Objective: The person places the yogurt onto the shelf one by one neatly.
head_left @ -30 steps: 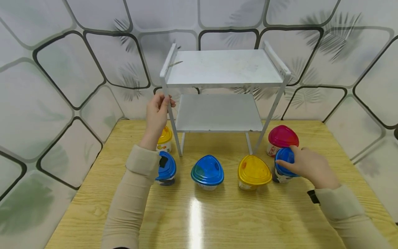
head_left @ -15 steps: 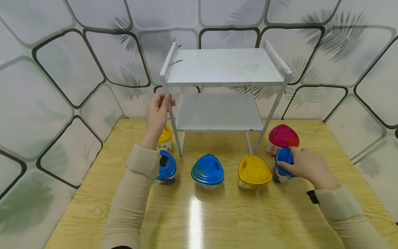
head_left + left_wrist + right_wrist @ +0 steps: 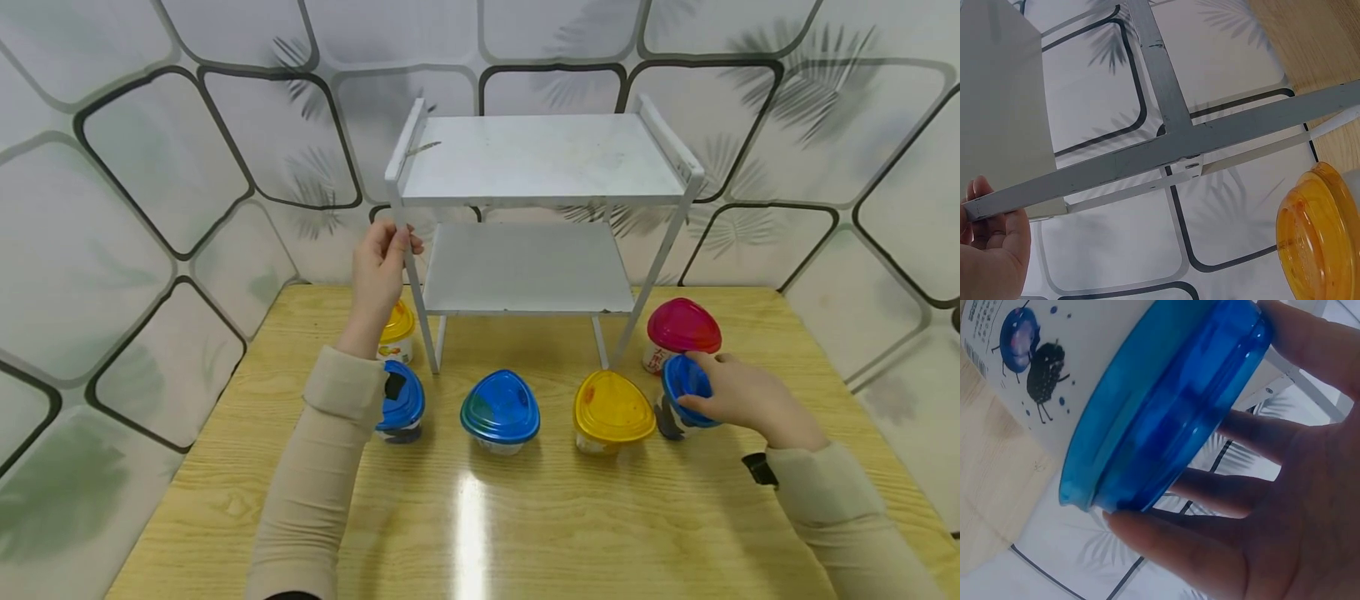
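My left hand (image 3: pixel 379 268) holds the front left post of a white two-tier shelf (image 3: pixel 536 158), thumb and fingers around the bar, as the left wrist view also shows. My right hand (image 3: pixel 750 398) grips a blue-lidded tub (image 3: pixel 675 402) by its lid (image 3: pixel 1166 406), thumb on one side and fingers on the other. This tub leans a little and has dark beetle-like pictures on its white wall. Directly behind it stands a tub with a crimson lid (image 3: pixel 683 327); left of it is a yellow-lidded tub (image 3: pixel 613 408).
A second blue-lidded tub (image 3: pixel 500 407) stands in front of the shelf. Near my left forearm are another blue-lidded tub (image 3: pixel 402 400) and another yellow-lidded one (image 3: pixel 397 329), both partly covered by the arm. The wooden table (image 3: pixel 555 525) meets a patterned backdrop behind.
The blue-lidded tub in my right hand has tipped slightly, its lid turning leftward, with the fingers shifting along. My left hand stays on the shelf post.
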Tool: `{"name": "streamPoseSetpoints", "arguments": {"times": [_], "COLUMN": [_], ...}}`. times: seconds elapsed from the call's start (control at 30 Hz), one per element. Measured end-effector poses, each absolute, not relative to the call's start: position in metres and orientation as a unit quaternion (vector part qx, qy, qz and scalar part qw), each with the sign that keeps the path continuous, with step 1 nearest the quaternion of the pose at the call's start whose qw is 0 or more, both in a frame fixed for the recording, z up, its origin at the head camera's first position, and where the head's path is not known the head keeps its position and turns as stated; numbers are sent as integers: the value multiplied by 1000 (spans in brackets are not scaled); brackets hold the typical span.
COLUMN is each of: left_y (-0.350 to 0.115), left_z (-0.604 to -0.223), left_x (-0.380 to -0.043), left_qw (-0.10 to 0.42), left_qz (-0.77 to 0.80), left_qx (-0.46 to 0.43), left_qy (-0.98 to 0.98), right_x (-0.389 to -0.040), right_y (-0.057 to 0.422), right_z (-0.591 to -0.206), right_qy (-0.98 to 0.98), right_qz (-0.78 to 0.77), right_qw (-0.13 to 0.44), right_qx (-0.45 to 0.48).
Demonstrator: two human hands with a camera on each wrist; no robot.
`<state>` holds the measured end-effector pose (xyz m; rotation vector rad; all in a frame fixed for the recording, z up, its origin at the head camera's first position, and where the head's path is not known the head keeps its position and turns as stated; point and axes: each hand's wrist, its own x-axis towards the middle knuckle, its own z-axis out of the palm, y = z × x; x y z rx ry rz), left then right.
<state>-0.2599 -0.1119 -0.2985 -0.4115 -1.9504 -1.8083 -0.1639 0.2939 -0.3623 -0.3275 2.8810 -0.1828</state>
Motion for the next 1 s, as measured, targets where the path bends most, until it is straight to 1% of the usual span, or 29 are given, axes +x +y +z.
{"name": "streamPoseSetpoints", "arguments": {"times": [0.17,0.33,0.63,0.87,1.0], "left_y": [-112,-113,-107,-112,-113], "left_z": [-299,-297,-281,-295,-298], "left_x": [-260,-259,-241,-257,-260], "left_qw": [223,217,213,213,220], "left_qz": [-650,-650,-644,-653,-650], "left_qx": [-146,-143,-139,-143,-148], "left_qy": [-712,-714,-721,-713,-712], "right_x": [-168,-171,-174,-174,-172], "right_y": [298,302,307,308,306], "right_z": [-363,-365,-366,-368,-367], "right_qy": [979,974,964,964,967], "right_qz": [-93,-114,-151,-153,-152], "right_qw": [125,120,129,126,115], "right_qx": [-130,-157,-179,-180,-168]}}
